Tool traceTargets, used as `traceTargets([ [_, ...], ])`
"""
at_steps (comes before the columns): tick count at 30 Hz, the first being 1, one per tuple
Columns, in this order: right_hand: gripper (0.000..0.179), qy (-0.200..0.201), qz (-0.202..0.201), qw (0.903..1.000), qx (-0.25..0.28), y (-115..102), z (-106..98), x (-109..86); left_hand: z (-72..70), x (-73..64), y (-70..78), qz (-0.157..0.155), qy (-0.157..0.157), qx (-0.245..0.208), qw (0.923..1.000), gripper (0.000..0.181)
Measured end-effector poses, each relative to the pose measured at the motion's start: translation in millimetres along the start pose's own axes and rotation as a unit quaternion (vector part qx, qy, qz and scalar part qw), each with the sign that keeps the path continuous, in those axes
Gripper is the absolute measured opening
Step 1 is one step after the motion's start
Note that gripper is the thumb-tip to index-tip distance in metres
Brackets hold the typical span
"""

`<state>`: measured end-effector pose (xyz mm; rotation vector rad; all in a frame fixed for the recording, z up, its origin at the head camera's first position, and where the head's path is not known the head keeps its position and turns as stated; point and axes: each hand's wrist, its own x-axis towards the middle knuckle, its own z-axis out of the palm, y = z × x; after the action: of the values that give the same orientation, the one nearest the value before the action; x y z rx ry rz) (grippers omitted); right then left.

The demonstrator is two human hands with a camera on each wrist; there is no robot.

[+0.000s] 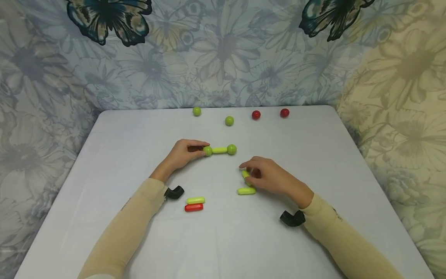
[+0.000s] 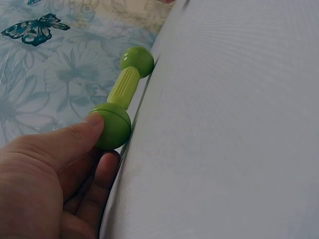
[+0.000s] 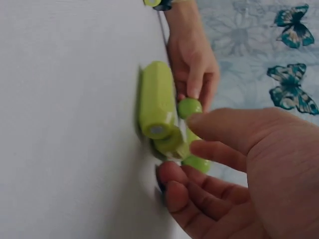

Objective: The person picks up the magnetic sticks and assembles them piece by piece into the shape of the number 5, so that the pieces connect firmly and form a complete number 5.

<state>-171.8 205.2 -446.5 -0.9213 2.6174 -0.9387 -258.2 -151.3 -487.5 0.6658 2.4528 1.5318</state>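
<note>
My left hand [image 1: 186, 151] pinches the green ball [image 1: 207, 150] at the left end of a joined piece. A yellow-green stick [image 1: 219, 150] links that ball to a second green ball [image 1: 231, 149], level above the white table in the left wrist view. My right hand [image 1: 270, 175] has its thumb and fingers bent around a tilted yellow-green stick [image 1: 245, 176]. Whether they grip it is unclear; this stick is blurred and partly hidden in the right wrist view. Another yellow-green stick [image 3: 157, 97] lies close beside it, nearer the front edge.
Two loose green balls, one at the back edge [image 1: 196, 111], and two red balls [image 1: 256, 115] lie along the far side of the white table [image 1: 139, 128]. A yellow-green stick [image 1: 196, 200] and a red stick [image 1: 193, 207] lie side by side near the left forearm.
</note>
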Motion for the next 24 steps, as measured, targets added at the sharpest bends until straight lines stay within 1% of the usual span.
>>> traceTargets([
  [6, 0.054, -0.038, 0.013, 0.9992, 0.0, -3.9, -10.2, -1.4, 0.0, 0.4, 0.6, 0.0, -0.001, 0.012, 0.9999, 0.031],
  [9, 0.052, -0.053, 0.015, 0.9985, 0.004, -3.3, -11.9, -1.3, 0.1, 0.4, 0.0, 0.001, 0.0, 0.015, 0.9999, 0.031],
  [12, 0.047, -0.055, 0.017, 0.9983, 0.012, -1.5, -11.2, -0.8, -0.1, 0.1, -0.9, 0.004, 0.002, 0.014, 0.9999, 0.03],
  [18, 0.043, -0.035, 0.011, 0.999, 0.027, -0.2, -7.9, 2.0, 0.2, -0.2, -1.9, 0.005, 0.001, 0.011, 0.9999, 0.031],
  [24, 0.041, 0.012, -0.032, 0.9991, 0.024, -10.3, -9.6, 21.0, 1.2, 0.4, -2.0, 0.005, 0.003, 0.009, 0.9999, 0.031],
])
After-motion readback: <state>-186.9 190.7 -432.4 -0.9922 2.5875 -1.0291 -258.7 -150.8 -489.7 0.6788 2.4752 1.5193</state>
